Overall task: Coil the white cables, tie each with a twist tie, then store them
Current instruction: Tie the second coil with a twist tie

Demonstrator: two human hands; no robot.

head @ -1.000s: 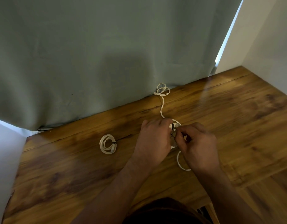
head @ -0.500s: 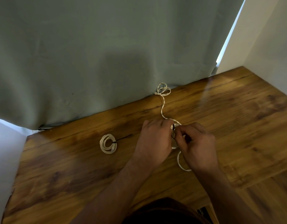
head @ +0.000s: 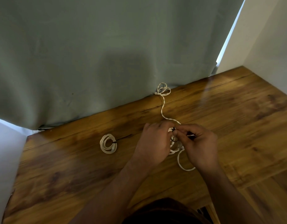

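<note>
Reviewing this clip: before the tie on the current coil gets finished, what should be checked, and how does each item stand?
1. Left hand grips the coil: ok.
2. Right hand pinches the black twist tie: ok.
3. Tie fully closed: cannot tell.
4. Whole cable gathered: not ok; a loose tail trails out.
5. Finished coil lies tied on the table: ok.
6. Twisted strand coiled: not ok.

You're in a home by the look of it, probably a bedroom corner: a grey-green curtain [head: 91,54] hangs beyond your hands, a wooden table [head: 236,118] beneath them, plain white walls [head: 268,38] to their right.
</note>
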